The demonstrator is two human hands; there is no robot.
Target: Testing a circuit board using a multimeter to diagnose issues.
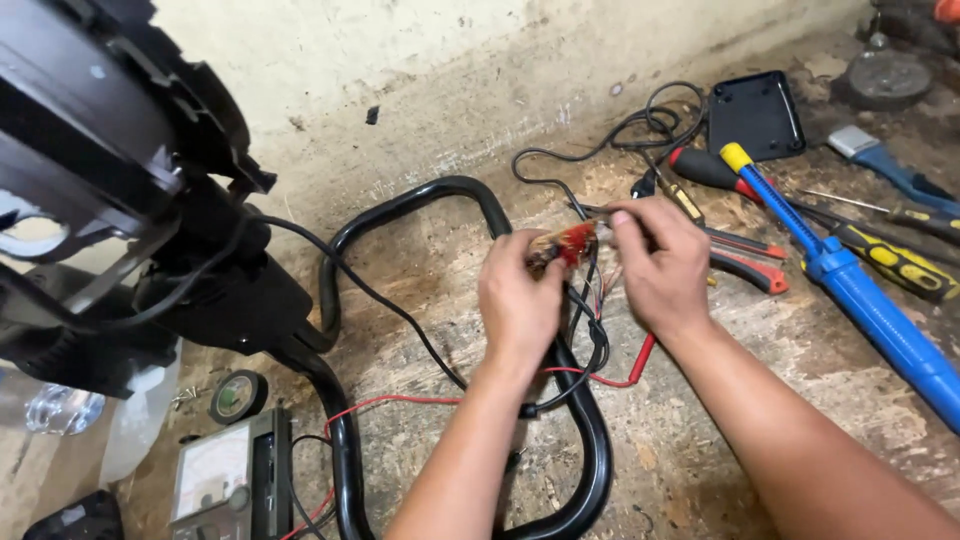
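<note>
Forearms reach in from the bottom edge, and between them we hold a small wire bundle (566, 243) with red wrapping, raised just above the worktop (700, 440). Our left hand (520, 300) pinches the bundle from below, fingers closed around its near end; our right hand (660, 262) pinches the other end between thumb and fingertips. Thin wires (592, 300) trail down from it, with a red lead (600, 380) curling across the boards.

We judge the bundle light, limp and easily damaged: the thin strands could snap or pull loose, so the wrapped middle looks the safer place to grip, not the bare leads.

Around it runs a black tube frame (345, 300), looping under our arms, with a black cable (400, 310) leading to a dark machine body (120, 190) at the left. Near the bottom left sit a tape roll (238, 396) and an analog meter (222, 478). To the right lie red-handled pliers (745, 265), screwdrivers (895, 262), a blue solder sucker (860, 300) and a black lid (755, 115).

Rough, stained chipboard makes up the worktop, and a scuffed pale wall (420, 70) stands behind it.
</note>
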